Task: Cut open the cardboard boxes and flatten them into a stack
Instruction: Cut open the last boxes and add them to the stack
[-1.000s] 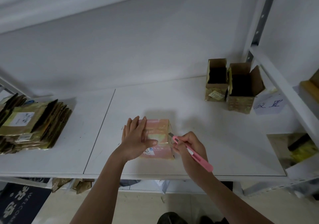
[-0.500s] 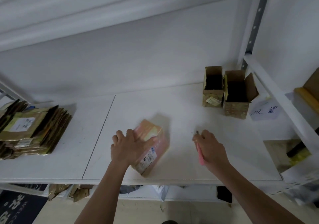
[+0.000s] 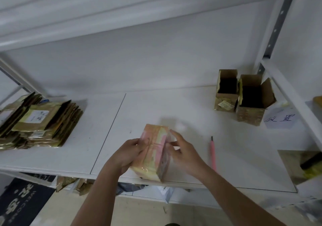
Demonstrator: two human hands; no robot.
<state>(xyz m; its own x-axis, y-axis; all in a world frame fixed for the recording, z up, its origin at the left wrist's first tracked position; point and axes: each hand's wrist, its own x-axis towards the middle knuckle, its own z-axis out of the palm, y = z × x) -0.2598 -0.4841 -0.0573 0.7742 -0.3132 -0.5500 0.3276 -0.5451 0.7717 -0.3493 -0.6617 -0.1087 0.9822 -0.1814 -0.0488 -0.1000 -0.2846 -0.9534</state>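
Box [image 3: 154, 151] at shelf [image 3: 183, 107] front edge

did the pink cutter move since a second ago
Yes. The pink cutter has left the right hand and now lies on the shelf, right of the pink box.

I am holding a pink and yellow box [image 3: 154, 151] over the near edge of the white tabletop [image 3: 174, 107], my left hand [image 3: 129, 153] gripping its left side and my right hand [image 3: 184, 153] touching its right side with blurred fingers [image 3: 174, 135]. A pink cutter [image 3: 213, 153] is lying on the tabletop just right of my right hand. A stack of flattened boxes [image 3: 40, 121] is sitting far left, and two open boxes [image 3: 244, 96] are standing at the back right beside a handwritten paper note [image 3: 278, 118].
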